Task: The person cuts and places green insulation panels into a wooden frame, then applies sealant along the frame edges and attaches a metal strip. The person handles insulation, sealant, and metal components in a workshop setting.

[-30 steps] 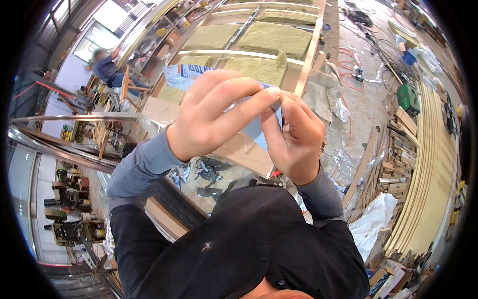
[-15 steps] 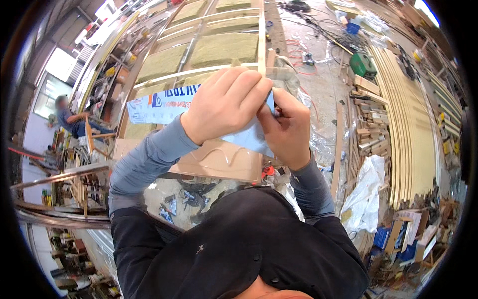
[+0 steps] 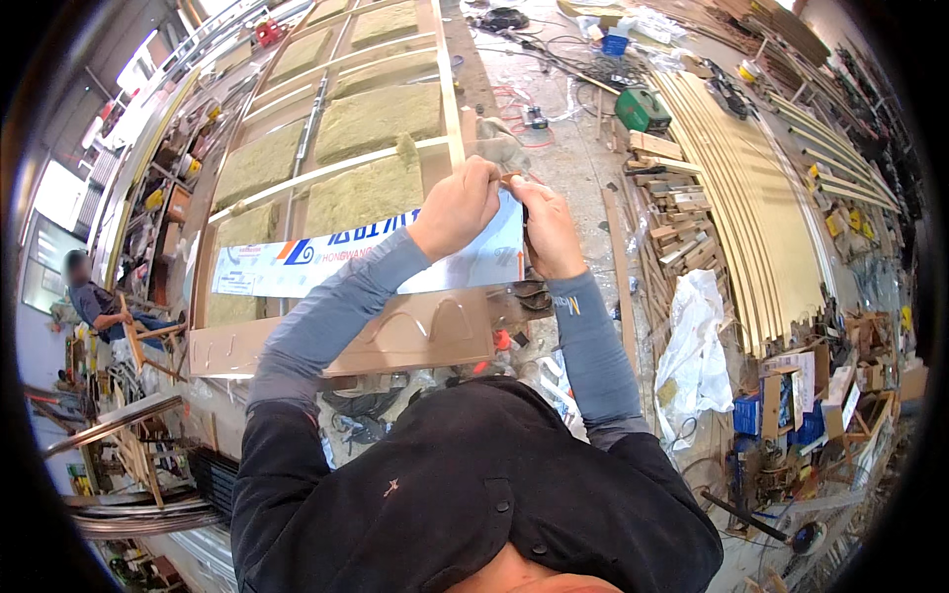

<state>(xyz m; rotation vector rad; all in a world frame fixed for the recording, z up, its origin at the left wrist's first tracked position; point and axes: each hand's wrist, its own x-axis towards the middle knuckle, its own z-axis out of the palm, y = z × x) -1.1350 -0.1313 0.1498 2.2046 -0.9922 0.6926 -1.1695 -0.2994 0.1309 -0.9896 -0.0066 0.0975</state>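
A long strip [image 3: 474, 259] covered in light blue and white printed film lies slanted across the near end of a wooden frame [image 3: 447, 89]. Both hands meet at its far right corner. My left hand [image 3: 457, 212] is closed there, fingertips pinched together, its forearm crossing over the strip. Thumb and fingers of my right hand [image 3: 549, 229] pinch the same corner from the right edge. A small brownish bit shows between the fingertips, too small to name. Just nearer than the strip is a brown board [image 3: 435, 331] with wavy clear lines of what looks like glue.
Yellowish insulation slabs [image 3: 381, 119] fill the frame's bays. To the right lie stacked wood offcuts [image 3: 682, 212], long pale boards [image 3: 741, 188], a green machine [image 3: 643, 109] and white plastic sheeting [image 3: 695, 346]. A person [image 3: 104, 296] sits at the far left. Hoses and cables cross the floor.
The view has shifted, so the frame and strip show farther left. My hands have drawn up to the strip's far right corner, uncovering more of its right end; my right wrist has turned.
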